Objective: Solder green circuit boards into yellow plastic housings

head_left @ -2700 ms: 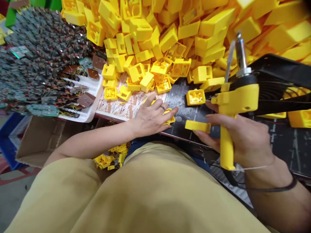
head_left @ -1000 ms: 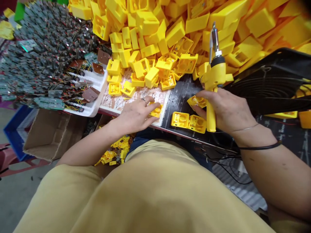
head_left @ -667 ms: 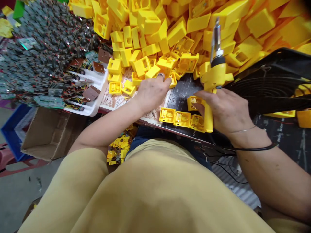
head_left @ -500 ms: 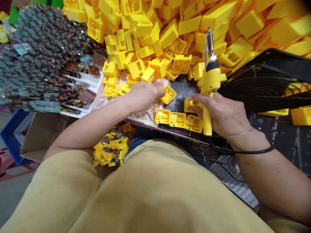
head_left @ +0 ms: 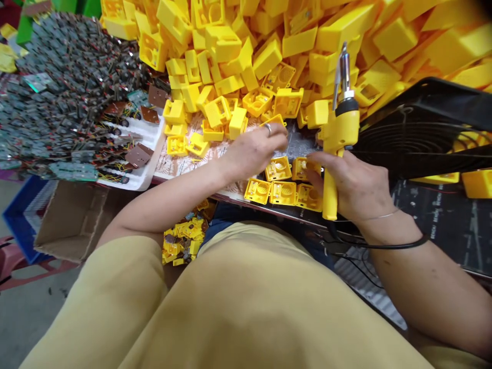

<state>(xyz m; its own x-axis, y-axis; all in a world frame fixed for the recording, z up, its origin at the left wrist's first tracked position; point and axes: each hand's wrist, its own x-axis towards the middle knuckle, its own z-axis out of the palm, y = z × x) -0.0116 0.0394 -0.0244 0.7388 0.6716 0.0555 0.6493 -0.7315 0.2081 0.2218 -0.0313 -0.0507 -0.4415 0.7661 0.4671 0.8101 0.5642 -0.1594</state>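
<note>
My right hand (head_left: 355,179) is wrapped round the handle of a yellow soldering gun (head_left: 341,128), its metal tip pointing up and away. The thumb and forefinger of that hand reach to an open yellow casing (head_left: 300,168). My left hand (head_left: 261,148), with a ring on one finger, is curled over the board, its fingers closed at the near edge of another yellow casing (head_left: 274,120); its fingertips are partly hidden. Beneath it, an open casing (head_left: 278,169) lies behind a front row of open casings (head_left: 283,193).
A large heap of yellow casings (head_left: 269,56) fills the back. Wired circuit boards (head_left: 77,92) are piled at the left on white foam (head_left: 148,138). A black fan (head_left: 415,128) stands at right. Below the table edge are a cardboard box (head_left: 65,220) and more yellow parts (head_left: 186,238).
The casing that my left hand held lies behind the front row. That hand has moved right to another casing, and some casings near the heap have shifted. The soldering gun moved slightly right.
</note>
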